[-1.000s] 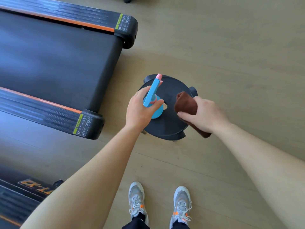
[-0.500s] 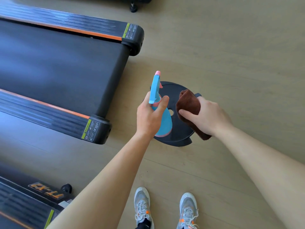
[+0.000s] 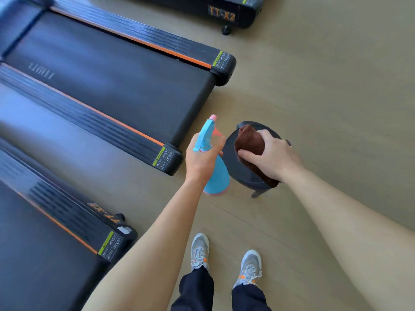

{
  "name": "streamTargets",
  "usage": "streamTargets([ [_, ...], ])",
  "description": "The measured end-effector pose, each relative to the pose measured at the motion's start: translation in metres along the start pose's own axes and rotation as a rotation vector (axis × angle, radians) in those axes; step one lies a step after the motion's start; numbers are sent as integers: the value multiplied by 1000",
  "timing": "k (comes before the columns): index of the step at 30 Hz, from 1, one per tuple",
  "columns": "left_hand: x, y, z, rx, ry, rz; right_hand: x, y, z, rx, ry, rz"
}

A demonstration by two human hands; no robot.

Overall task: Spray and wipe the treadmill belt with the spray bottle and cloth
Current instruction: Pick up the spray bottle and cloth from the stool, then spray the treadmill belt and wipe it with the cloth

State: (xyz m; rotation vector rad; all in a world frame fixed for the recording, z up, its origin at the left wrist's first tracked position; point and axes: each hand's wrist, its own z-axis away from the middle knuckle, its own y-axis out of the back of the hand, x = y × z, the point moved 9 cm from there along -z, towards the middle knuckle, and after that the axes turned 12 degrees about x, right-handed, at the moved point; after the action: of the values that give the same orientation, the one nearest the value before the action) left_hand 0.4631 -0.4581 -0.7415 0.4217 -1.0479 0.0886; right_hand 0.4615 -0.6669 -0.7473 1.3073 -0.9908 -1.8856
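Here the left hand is curled round the neck of the blue spray bottle, with the thumb on the side nearer the other hand. The pink-tipped nozzle pokes up beyond the knuckles and the bottle's body hangs below the palm. Just to the right of it, the right hand grips a folded brown cloth, with the thumb tucked under its near edge and the fingers curved over the top. Under that hand sits a round black stool — whether the cloth touches the seat, I cannot tell. The treadmill belt stretches away to the left of the left hand and beyond it, apart from both hands, with its nearer rear end cap close to that hand. A second treadmill lies below the left forearm, and a third is far beyond both hands. Below the wrists, two grey shoes stand on the pale wood floor.
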Motion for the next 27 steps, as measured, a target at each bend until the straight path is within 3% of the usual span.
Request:
streamTargets([
  [8, 34, 210, 90, 266, -46, 29, -159, 18, 113, -188, 243, 16],
  [15, 36, 401, 178, 527, -20, 191, -300, 8, 230, -336, 471, 30],
  [27, -12, 674, 282, 748, -101, 288, -544, -62, 429, -425, 825, 98],
])
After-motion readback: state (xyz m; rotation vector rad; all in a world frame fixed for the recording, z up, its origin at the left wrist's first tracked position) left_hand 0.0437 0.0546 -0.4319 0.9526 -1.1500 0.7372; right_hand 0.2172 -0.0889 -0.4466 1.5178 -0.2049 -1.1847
